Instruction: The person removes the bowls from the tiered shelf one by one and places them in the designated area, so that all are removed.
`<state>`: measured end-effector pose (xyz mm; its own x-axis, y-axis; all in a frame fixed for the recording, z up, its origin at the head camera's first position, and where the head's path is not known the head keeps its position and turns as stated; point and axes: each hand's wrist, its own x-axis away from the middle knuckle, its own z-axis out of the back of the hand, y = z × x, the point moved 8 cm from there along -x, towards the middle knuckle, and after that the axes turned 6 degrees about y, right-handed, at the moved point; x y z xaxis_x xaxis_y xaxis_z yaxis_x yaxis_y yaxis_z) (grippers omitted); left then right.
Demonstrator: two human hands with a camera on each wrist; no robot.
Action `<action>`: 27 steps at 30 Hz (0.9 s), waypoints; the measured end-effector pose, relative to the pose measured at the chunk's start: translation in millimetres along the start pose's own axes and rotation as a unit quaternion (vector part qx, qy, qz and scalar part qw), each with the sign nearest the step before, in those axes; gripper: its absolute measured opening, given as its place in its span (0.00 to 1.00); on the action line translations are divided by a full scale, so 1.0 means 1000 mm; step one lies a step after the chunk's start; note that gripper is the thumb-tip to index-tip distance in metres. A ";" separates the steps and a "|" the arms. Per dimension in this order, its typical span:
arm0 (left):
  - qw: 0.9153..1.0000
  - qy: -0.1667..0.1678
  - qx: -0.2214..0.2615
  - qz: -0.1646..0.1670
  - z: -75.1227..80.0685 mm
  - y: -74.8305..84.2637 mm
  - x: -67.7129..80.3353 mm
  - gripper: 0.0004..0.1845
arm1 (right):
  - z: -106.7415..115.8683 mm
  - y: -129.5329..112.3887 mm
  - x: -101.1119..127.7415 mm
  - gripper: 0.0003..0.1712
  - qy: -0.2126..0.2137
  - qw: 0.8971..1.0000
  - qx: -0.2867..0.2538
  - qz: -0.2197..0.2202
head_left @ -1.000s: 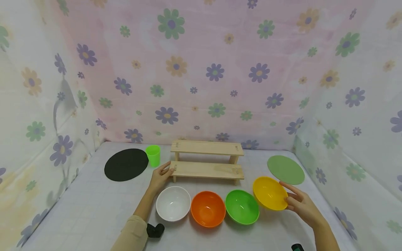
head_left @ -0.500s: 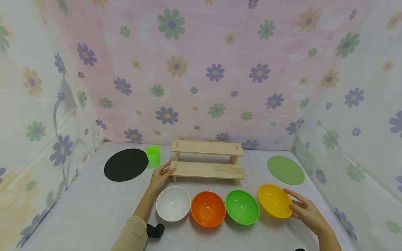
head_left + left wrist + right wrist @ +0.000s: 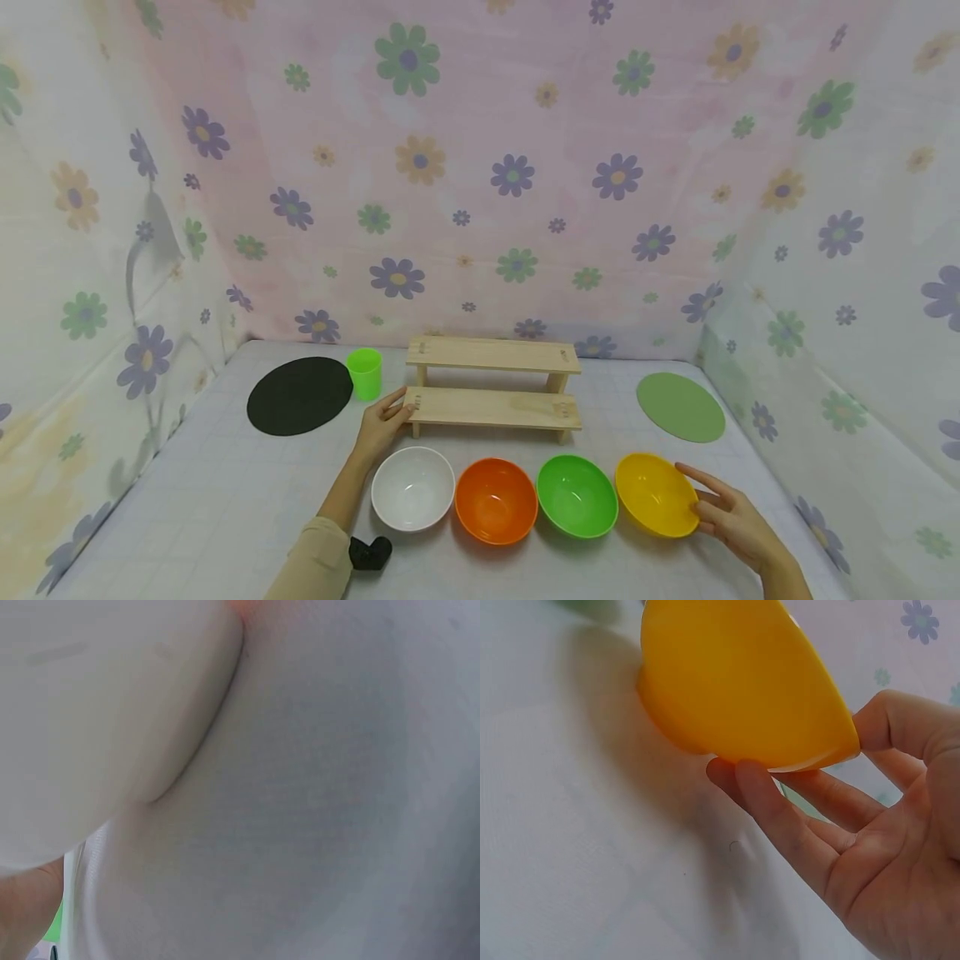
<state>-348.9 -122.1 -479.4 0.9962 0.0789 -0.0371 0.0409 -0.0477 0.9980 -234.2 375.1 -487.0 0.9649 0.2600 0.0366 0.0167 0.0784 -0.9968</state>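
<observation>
The right hand (image 3: pixel 731 521) has the yellow bowl (image 3: pixel 656 493) by its right-hand rim: the thumb lies over the top edge and the fingers (image 3: pixel 780 814) run nearly straight beneath the wall, so the grip is a light pinch on the rim. In the right wrist view the bowl (image 3: pixel 735 682) is tilted, its far side on the surface (image 3: pixel 225 492) and the held side raised a little. It lies directly left of the palm, last in a row with the green bowl (image 3: pixel 576 495), orange bowl (image 3: pixel 496 500) and white bowl (image 3: pixel 412 487), and just beside the green one.

The left hand (image 3: pixel 384 425) is well apart from it, at the left end of the lower step of the wooden rack (image 3: pixel 495 407), fingers laid against the wood and thumb on top; whether it grips or only rests there I cannot tell. The right hand is plainly the nearer to the yellow bowl. A green mat (image 3: pixel 680 407) lies behind the bowl, towards the right; a black mat (image 3: pixel 298 396) and green cup (image 3: pixel 364 372) sit far left.
</observation>
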 end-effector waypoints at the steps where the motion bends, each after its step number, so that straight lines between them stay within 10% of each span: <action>1: 1.000 0.000 -0.002 -0.001 0.000 0.000 0.000 0.27 | -0.001 0.000 0.001 0.32 -0.006 1.000 -0.005 0.001; 17: 1.000 0.013 -0.002 -0.007 0.005 -0.025 -0.015 0.28 | -0.006 0.004 0.003 0.32 -0.045 0.998 -0.047 0.011; 27: 1.000 0.005 -0.009 -0.003 0.001 0.000 0.000 0.27 | -0.007 0.007 0.005 0.32 -0.051 0.997 -0.052 -0.005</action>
<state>-348.5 -122.8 -479.1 0.9952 0.0886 -0.0426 0.0454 -0.0296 0.9985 -227.4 369.7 -494.1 0.9331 0.3562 0.0485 0.0586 -0.0175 -0.9981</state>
